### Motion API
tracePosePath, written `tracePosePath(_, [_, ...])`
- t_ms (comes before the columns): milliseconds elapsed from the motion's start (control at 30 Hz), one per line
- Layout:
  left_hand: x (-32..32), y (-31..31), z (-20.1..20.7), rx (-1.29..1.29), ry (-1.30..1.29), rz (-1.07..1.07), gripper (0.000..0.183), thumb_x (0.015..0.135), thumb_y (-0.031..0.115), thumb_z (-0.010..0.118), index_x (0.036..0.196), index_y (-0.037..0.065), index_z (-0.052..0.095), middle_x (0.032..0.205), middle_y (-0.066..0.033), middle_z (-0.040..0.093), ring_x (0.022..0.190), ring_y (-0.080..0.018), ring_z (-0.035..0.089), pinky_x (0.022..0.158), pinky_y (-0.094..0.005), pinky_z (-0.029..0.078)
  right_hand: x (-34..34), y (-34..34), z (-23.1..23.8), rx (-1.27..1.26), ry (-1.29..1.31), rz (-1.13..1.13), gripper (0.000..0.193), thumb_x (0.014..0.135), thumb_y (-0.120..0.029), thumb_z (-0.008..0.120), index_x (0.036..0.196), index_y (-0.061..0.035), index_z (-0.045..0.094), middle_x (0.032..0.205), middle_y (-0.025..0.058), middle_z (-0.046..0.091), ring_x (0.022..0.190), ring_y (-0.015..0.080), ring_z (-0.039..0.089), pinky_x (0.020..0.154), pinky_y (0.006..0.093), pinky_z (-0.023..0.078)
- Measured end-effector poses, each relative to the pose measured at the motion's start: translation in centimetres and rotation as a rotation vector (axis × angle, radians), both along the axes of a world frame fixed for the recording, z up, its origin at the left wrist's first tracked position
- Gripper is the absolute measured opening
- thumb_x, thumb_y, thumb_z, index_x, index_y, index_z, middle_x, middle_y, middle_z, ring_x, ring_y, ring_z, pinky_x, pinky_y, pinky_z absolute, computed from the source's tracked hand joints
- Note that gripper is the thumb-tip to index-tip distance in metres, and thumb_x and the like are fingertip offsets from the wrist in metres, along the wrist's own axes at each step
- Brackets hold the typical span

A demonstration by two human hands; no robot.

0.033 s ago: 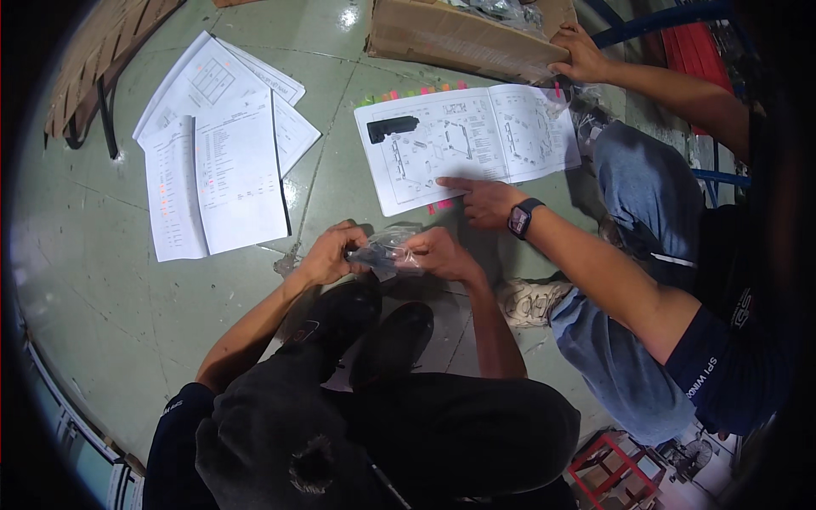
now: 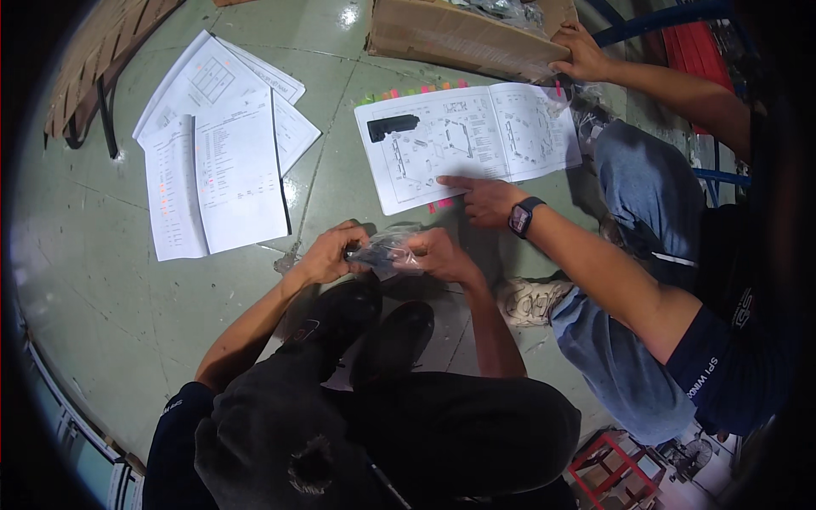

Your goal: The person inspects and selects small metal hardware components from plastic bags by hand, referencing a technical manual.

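Your left hand [image 2: 325, 255] and your right hand [image 2: 440, 253] meet over the floor [image 2: 127, 297], just beyond your black shoes [image 2: 374, 327], and both hold one small clear plastic bag [image 2: 387, 252] between them. The bag lies with its long axis from left to right, so each hand has one end: the fingers of your left hand are closed on the left end, where something small and dark sits inside, and the fingers of your right hand pinch the right end. Both hands are equally near, since both already touch the bag. What is inside the bag I cannot tell exactly. Farther away, an open booklet with drawings [image 2: 472, 140] lies on the floor, and another person's hand [image 2: 484, 200], wearing a dark wristwatch [image 2: 523, 217], points a finger at its near edge. Loose printed sheets [image 2: 217, 170] lie to the far left.
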State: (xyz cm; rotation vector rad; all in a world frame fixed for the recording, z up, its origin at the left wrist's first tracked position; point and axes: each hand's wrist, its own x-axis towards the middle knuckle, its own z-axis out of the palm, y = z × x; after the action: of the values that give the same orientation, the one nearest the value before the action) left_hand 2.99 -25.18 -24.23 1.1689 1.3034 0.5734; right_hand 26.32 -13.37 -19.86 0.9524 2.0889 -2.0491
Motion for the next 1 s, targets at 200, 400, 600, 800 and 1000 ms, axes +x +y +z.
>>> tracePosePath(200, [-0.7, 0.8, 2.7, -0.098, -0.488, 0.045, 0.048, 0.068, 0.0, 0.08, 0.11, 0.003, 0.058, 0.112, -0.0048, 0.06, 0.098, -0.0125, 0.056, 0.082, -0.0285, 0.048, -0.6, -3.1, 1.5, 0.336, -0.038, -0.151, 0.032, 0.085, -0.022, 0.068, 0.11, -0.0013, 0.063, 0.106, 0.0165, 0.064, 0.093, 0.021, 0.063, 0.079, 0.0345, 0.049])
tracePosePath(400, [0.9, -1.0, 0.3, -0.284, -0.577, 0.314, 0.041, 0.079, 0.002, 0.073, 0.119, 0.004, 0.061, 0.099, -0.0006, 0.068, 0.097, -0.0078, 0.058, 0.087, -0.0244, 0.046, 1.5, -5.0, 0.0, 0.12, -0.068, -0.282, 0.036, 0.092, -0.023, 0.059, 0.121, -0.0011, 0.057, 0.124, 0.0159, 0.057, 0.116, 0.0215, 0.054, 0.097, 0.0352, 0.042])
tracePosePath(600, [2.2, -0.1, 1.6, -0.369, -0.758, 0.538, 0.025, 0.088, 0.004, 0.065, 0.113, 0.007, 0.064, 0.089, 0.0032, 0.065, 0.081, -0.0043, 0.056, 0.073, -0.022, 0.045, 1.3, -5.4, -0.9, -0.063, -0.039, -0.383, 0.049, 0.095, -0.022, 0.055, 0.138, -0.0015, 0.042, 0.136, 0.0126, 0.049, 0.125, 0.0198, 0.045, 0.104, 0.033, 0.035])
tracePosePath(800, [2.2, 2.2, 12.6, 0.229, -0.006, 0.469, 0.015, 0.078, 0.006, 0.076, 0.092, 0.001, 0.07, 0.072, 0.0018, 0.058, 0.063, -0.0028, 0.051, 0.056, -0.0207, 0.04, 1.6, -6.8, -2.3, -0.553, 0.29, -0.599, 0.049, 0.091, -0.022, 0.059, 0.135, -0.0036, 0.047, 0.132, 0.0085, 0.05, 0.121, 0.0197, 0.047, 0.101, 0.0327, 0.038])
tracePosePath(1000, [3.2, 2.9, 17.3, 0.287, -0.071, 0.3, 0.03, 0.072, 0.014, 0.081, 0.095, 0.001, 0.067, 0.074, -0.0046, 0.059, 0.064, -0.0114, 0.054, 0.056, -0.0275, 0.045, 0.4, -10.3, -10.0, -0.685, 0.679, -0.56, 0.067, 0.081, -0.038, 0.072, 0.134, -0.0073, 0.044, 0.123, 0.0047, 0.054, 0.112, 0.0191, 0.054, 0.092, 0.035, 0.048])
